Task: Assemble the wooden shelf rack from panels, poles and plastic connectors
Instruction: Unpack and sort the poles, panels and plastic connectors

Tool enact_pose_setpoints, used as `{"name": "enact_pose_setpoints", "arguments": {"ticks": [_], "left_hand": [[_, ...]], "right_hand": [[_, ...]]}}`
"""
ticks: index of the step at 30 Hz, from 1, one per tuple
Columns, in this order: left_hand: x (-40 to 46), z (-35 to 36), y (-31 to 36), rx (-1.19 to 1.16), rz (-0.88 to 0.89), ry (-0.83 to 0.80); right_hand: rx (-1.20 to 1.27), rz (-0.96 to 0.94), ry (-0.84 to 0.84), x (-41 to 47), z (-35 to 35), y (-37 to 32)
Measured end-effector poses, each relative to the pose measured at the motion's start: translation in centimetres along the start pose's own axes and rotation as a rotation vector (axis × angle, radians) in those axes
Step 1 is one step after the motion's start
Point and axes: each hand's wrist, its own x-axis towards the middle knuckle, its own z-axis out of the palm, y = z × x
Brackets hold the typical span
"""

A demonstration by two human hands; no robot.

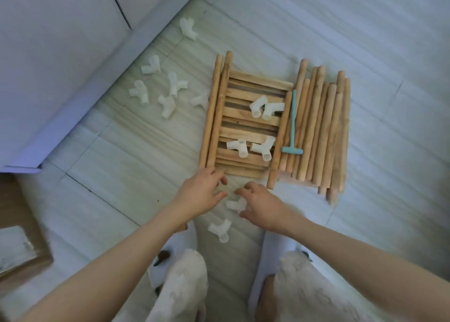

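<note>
A slatted wooden panel [246, 133] lies on the floor with several white plastic connectors [259, 106] on it. Two poles [214, 117] lie along its left edge, one pole [280, 141] along its right, and a bundle of poles [321, 132] beside that. My left hand [202, 192] hovers at the panel's near left corner, fingers loosely curled, holding nothing. My right hand [263, 207] curls its thumb and fingers round the end of a white connector [233, 204] on the floor. Another connector [220, 230] lies just nearer me.
A teal plastic mallet [293, 129] rests on the poles. Several loose connectors [168, 95] are scattered on the floor to the left. A white cabinet [60, 54] fills the upper left, a cardboard box [22, 243] the lower left. My knees [182, 285] are at the bottom.
</note>
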Motion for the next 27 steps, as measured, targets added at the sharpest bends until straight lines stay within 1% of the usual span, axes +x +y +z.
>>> {"name": "enact_pose_setpoints", "arguments": {"ticks": [1,4,5,6,10,13,15,18,20,22,23,25,27], "left_hand": [[-0.4,0.8,0.2,0.070,0.012,-0.072],[-1.2,3.2,0.1,0.211,-0.030,-0.419],[-1.4,3.7,-0.1,0.229,-0.050,-0.502],[-1.4,4.0,-0.3,0.240,-0.058,-0.537],[-1.0,4.7,-0.5,0.263,0.004,-0.491],[-0.5,4.9,-0.1,0.197,0.087,-0.465],[-0.4,4.7,0.0,0.110,0.099,-0.446],[-0.8,3.2,0.0,-0.130,0.038,-0.387],[-0.9,1.0,0.0,-0.292,-0.017,-0.301],[-0.6,-1.7,-0.3,-0.546,-0.086,-0.153],[-0.4,-3.1,-0.6,-0.651,-0.117,-0.057],[0.7,-5.4,-1.7,-0.734,-0.208,0.141],[2.0,-6.9,-3.4,-0.838,-0.341,0.308]], "right_hand": [[-0.027,-0.014,0.008,0.0,0.7,0.0],[-0.103,-0.054,0.049,0.1,1.7,0.2],[-0.115,-0.056,0.063,0.2,1.8,0.3],[-0.110,-0.050,0.076,0.4,1.8,0.5],[-0.006,0.000,0.118,1.1,1.7,1.4],[0.131,0.068,0.141,1.1,1.3,1.6],[0.227,0.119,0.158,1.0,0.7,1.4],[0.461,0.192,0.232,0.7,-1.3,0.8],[0.651,0.194,0.259,0.7,-3.5,-0.1],[0.831,0.154,0.250,1.2,-6.4,-1.6],[0.883,0.134,0.245,1.7,-7.9,-2.4],[0.932,0.107,0.234,3.2,-10.8,-3.9],[0.927,0.084,0.217,5.1,-13.3,-5.4]]}}
